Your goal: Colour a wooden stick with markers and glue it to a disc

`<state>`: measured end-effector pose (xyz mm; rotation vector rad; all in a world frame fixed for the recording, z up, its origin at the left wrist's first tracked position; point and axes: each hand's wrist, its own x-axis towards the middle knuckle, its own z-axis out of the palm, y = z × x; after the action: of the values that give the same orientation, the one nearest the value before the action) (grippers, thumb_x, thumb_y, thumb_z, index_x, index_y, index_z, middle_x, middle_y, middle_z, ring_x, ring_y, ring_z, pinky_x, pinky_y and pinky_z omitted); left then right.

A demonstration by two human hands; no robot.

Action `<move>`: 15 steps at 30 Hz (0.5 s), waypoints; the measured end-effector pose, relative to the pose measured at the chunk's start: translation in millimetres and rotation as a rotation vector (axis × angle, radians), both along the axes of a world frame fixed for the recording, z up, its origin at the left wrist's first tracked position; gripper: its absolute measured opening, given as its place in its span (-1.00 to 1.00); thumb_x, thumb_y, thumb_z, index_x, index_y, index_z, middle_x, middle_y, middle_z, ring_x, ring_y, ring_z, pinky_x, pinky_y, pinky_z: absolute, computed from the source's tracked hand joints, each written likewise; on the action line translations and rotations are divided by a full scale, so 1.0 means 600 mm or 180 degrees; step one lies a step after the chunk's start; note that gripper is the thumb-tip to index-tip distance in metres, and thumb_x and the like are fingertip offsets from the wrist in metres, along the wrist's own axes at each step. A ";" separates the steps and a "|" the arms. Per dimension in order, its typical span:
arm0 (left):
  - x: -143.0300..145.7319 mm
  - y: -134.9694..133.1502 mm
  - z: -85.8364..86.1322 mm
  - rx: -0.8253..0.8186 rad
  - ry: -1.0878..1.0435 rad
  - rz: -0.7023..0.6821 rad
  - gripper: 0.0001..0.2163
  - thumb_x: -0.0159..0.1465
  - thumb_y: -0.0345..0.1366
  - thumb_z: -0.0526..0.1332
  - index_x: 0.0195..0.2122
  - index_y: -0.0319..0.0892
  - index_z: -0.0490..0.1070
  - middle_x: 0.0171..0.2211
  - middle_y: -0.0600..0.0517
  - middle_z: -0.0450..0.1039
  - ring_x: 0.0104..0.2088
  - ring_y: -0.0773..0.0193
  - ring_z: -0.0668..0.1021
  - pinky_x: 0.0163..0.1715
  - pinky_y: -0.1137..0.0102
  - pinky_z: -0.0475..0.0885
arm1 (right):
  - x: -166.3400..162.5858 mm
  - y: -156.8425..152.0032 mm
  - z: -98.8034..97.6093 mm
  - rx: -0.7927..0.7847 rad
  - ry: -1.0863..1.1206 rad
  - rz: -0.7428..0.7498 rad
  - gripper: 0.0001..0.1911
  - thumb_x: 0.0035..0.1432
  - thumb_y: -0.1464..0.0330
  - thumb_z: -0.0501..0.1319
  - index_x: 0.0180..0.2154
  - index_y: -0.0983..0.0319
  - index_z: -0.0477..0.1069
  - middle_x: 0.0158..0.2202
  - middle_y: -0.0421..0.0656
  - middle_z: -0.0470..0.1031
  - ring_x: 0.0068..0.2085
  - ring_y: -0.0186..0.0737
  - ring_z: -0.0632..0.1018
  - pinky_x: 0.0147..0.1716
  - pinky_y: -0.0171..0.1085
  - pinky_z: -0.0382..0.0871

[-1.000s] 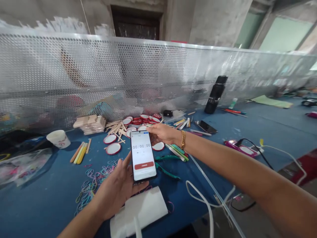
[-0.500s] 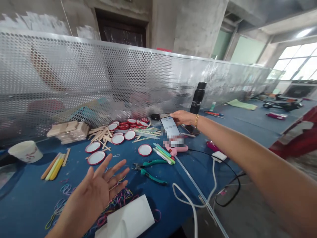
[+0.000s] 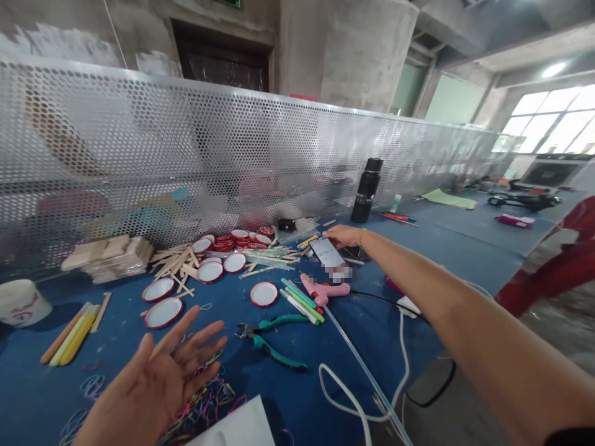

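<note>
A phone (image 3: pixel 326 251) is pinched at its far end by the right hand (image 3: pixel 341 235), low over the blue table (image 3: pixel 455 248) beside a pink glue gun (image 3: pixel 323 290), while the left hand (image 3: pixel 158 384) is held spread, empty, above coloured rubber bands (image 3: pixel 204 406).

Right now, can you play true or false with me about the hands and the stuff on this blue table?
1. The right hand holds a phone at its top end. True.
2. The left hand grips the teal pliers. False: it is open, fingers spread, above the rubber bands.
3. The pink glue gun lies on the table. True.
4. The black bottle has tipped over. False: it stands upright.
5. The red-rimmed lids are stacked inside the paper cup. False: they lie on the table.
</note>
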<state>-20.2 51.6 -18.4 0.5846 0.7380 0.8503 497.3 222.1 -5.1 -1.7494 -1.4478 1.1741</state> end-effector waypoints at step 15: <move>0.013 -0.007 0.011 0.0102 0.0062 0.0110 -0.35 0.23 0.22 0.05 0.34 0.26 0.08 0.12 0.07 0.50 0.13 0.01 0.50 -0.03 0.20 0.40 | -0.041 0.014 -0.003 -0.0358 -0.0948 0.0527 -0.65 0.09 0.10 0.33 -0.33 0.29 0.49 -0.38 -0.06 0.60 -0.40 -0.24 0.59 -0.37 -0.29 0.50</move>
<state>-12.1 47.4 -11.8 0.6109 0.7550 0.8908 473.0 230.3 -6.6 -1.9789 -1.7592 1.1319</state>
